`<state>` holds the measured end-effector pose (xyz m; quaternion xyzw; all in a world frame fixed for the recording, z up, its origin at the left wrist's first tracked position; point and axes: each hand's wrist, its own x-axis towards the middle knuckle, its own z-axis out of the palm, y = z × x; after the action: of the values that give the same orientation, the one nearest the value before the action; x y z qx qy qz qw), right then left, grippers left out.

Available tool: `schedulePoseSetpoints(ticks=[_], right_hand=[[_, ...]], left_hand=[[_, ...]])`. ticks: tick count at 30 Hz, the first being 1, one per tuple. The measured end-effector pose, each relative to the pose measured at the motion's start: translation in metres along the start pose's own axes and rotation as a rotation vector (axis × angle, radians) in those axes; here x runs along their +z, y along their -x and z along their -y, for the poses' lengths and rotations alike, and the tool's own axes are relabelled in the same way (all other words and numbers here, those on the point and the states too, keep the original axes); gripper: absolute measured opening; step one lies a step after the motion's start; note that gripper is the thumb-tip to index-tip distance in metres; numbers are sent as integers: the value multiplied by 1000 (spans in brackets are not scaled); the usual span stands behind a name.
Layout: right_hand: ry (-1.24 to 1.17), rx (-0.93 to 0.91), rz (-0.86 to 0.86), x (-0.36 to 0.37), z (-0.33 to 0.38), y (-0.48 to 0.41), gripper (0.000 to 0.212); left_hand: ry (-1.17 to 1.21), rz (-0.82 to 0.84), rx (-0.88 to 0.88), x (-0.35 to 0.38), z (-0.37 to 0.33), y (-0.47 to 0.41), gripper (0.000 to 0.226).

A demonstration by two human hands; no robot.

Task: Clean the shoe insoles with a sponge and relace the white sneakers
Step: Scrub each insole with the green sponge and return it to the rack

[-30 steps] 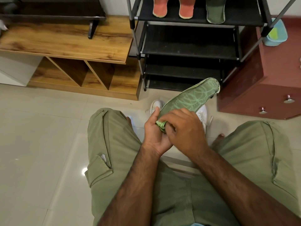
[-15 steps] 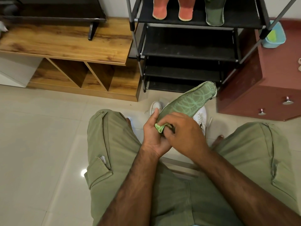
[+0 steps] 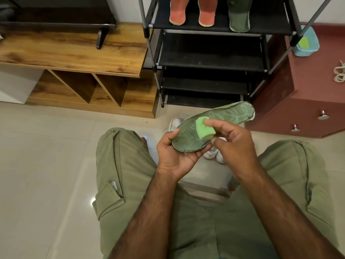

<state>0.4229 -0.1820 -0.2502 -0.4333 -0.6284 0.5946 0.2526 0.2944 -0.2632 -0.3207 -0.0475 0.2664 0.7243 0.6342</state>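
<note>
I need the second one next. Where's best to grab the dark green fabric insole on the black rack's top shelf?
Pinch its rounded near end, coming from the front: the dark green fabric insole lies flat, pointing lengthwise at you, that end reaching the top shelf's front edge, clear of the orange insoles beside it.

No readable text, label, brand, number or sign anywhere; only a looping pale line pattern on the green insole (image 3: 220, 124), no letters

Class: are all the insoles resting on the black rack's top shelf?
No: the left hand holds a green insole in front of the rack.
</note>
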Motion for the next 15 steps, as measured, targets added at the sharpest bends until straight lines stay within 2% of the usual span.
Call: schedulePoseSetpoints(ticks=[3,5,8,11,15], right_hand=[[178,-65,-62,2,-4,-2,27],[295,-138,-138,5,-3,-2,18],[453,-300,-175,11,5,-5,16],[597,-421,-122,23,10,-8,13],[861,-528,-15,43,4,-5,23]], left_hand=[[-36,28,-11,0,0,1,65],[-58,28,-17,0,-1,1,65],[-53,8,-35,1,-1,2,62],[-7,-17,-48,3,1,5,59],[-3,-41,-50,2,0,4,60]])
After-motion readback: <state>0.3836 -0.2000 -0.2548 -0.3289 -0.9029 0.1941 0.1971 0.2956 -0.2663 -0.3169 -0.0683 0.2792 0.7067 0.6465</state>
